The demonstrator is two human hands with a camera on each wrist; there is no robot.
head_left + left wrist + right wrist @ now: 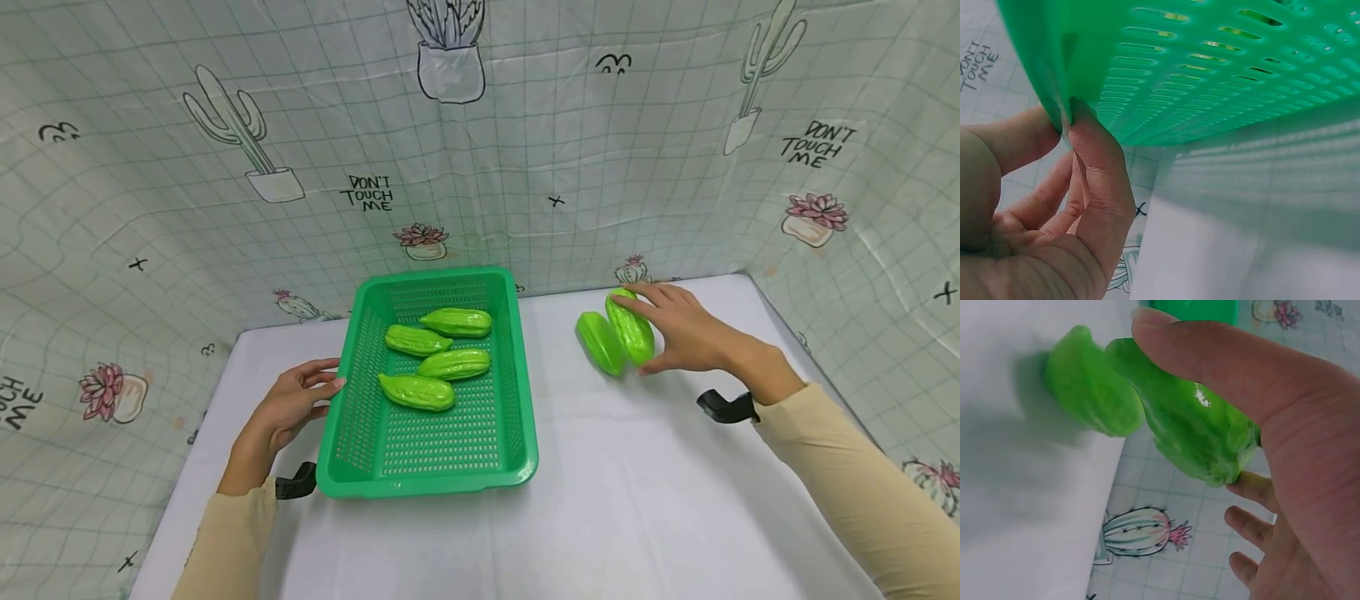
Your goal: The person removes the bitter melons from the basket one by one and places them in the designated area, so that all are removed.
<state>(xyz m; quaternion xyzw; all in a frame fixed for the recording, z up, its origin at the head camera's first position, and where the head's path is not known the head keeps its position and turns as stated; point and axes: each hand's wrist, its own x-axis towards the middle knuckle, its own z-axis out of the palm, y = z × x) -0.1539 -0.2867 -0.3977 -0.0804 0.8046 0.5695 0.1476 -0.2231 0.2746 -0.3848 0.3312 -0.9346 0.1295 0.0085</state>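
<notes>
My left hand (296,402) pinches the left rim of a green plastic basket (427,486), thumb on one side and fingers on the other, as the left wrist view shows. Several green bitter melons (417,392) lie in the upper part of the basket. On the right, my right hand (686,329) holds another bitter melon (1194,425) between thumb and fingertips at its two ends. Just left of that one, a second loose bitter melon (600,343) lies on the white tabletop, close beside it.
A white cloth (637,500) covers the table. Behind and at both sides hangs a grid-patterned curtain (510,167) with cactus drawings, meeting the table's back edge near the basket's far rim. A black wrist mount (726,407) sits under the right wrist.
</notes>
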